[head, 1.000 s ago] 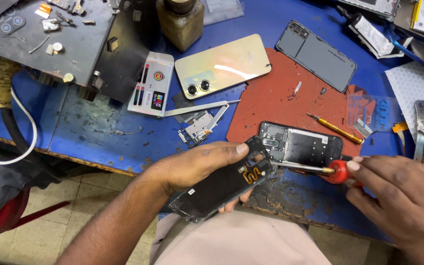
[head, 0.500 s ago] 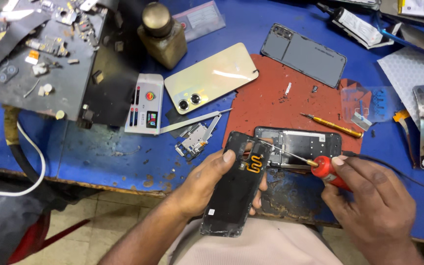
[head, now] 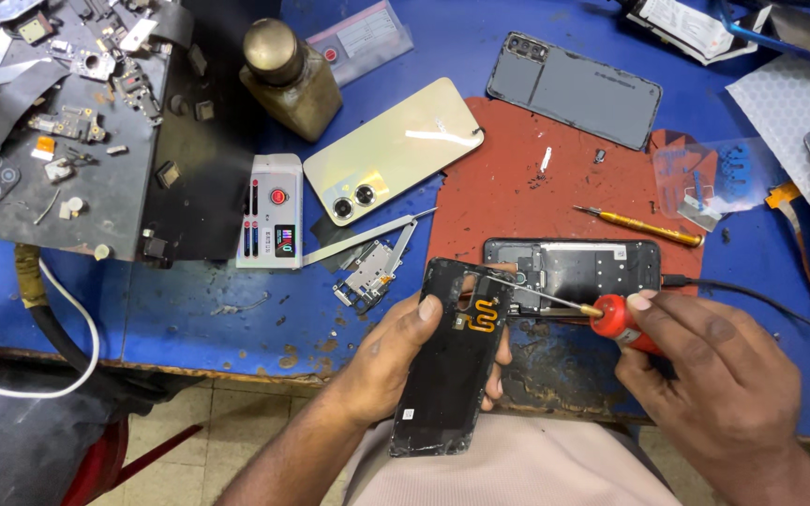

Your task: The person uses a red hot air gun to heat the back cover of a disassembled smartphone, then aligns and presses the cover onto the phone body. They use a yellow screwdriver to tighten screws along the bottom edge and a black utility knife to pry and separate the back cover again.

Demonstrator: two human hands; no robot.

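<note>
While the left hand [head: 396,351] clasps a black phone frame [head: 452,361] by its long edges, tilted over the blue bench [head: 189,319] edge, the right hand [head: 714,384] pinches a red-handled screwdriver [head: 611,319], tip resting on the frame's upper part near an orange flex strip [head: 482,317]. Risk, as judged: the thin tip could skid and nick that strip; any loosened screw could drop off the bench. Opened phone [head: 574,267] on red mat [head: 527,197], just behind. Yellow screwdriver [head: 639,227] nearby.
</note>
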